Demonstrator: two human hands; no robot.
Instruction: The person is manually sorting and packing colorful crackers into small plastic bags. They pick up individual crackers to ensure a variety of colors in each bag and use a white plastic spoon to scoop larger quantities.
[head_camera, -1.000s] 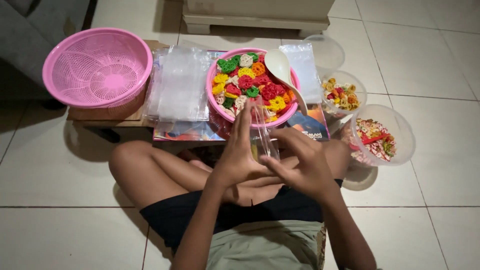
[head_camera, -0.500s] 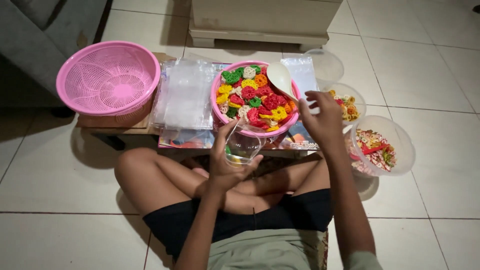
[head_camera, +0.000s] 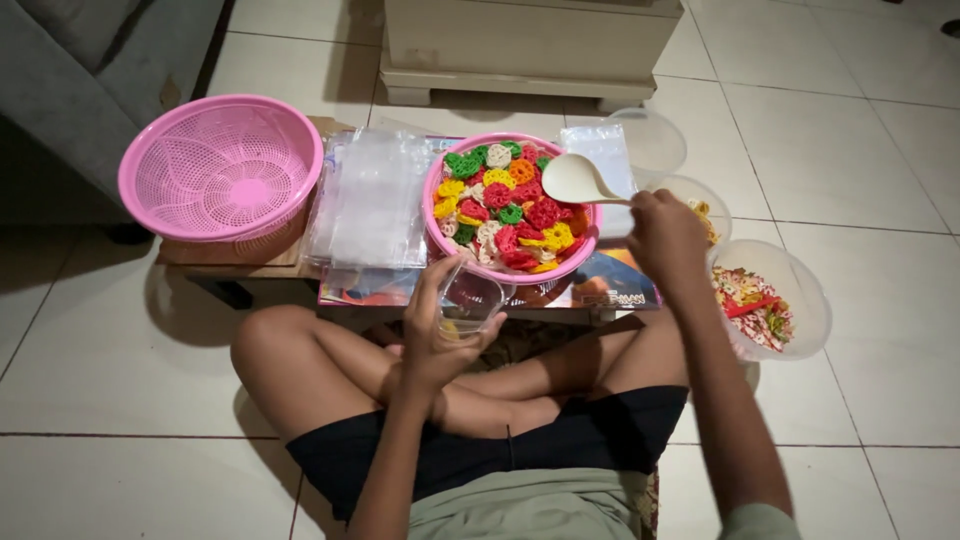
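1. The left hand (head_camera: 432, 335) is wrapped around an open clear plastic bag (head_camera: 468, 298), held mouth-up just below the pink bowl (head_camera: 432, 215).
2. The right hand (head_camera: 665, 237) is closed on the handle of a cream plastic scoop (head_camera: 575, 180), poised over the bowl's crackers (head_camera: 505, 205).
3. This looks like the scooping step; next, the scoop must dig in and tip into the bag.
4. The crackers are small, lacy flower shapes in red, green, yellow and white; limp glossy bags (head_camera: 370, 195) lie beside a pink mesh basket (head_camera: 222, 165).
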